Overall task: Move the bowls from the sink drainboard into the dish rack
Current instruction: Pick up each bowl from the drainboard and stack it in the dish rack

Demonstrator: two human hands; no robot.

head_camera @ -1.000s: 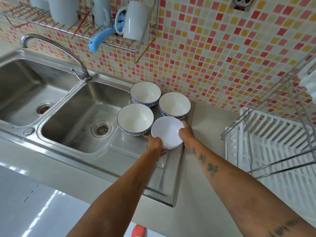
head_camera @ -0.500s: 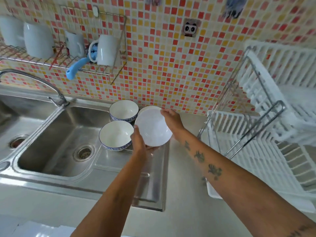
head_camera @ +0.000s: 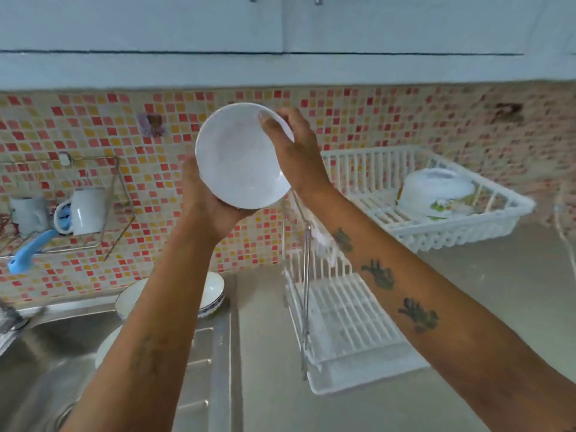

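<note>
I hold a plain white bowl (head_camera: 240, 157) high in front of the tiled wall, tilted so its inside faces me. My left hand (head_camera: 202, 198) grips its lower left rim and my right hand (head_camera: 293, 151) grips its upper right rim. Below, blue-rimmed white bowls (head_camera: 212, 291) stay on the steel drainboard (head_camera: 215, 369), partly hidden behind my left forearm. The white two-tier dish rack (head_camera: 343, 322) stands to the right; its upper tier (head_camera: 374, 169) holds a white lid-like dish (head_camera: 436, 191).
A wall-mounted wire shelf (head_camera: 109, 213) at the left carries mugs (head_camera: 84, 210) and a blue handle (head_camera: 28, 251). The sink basin (head_camera: 46, 353) lies at lower left. Grey counter (head_camera: 498, 291) stretches right of the rack. Pale cabinets (head_camera: 280, 32) hang overhead.
Both hands have lifted the white bowl from just above the drainboard up to wall height. The view has swung upward and to the right, showing the rack's upper tier.
</note>
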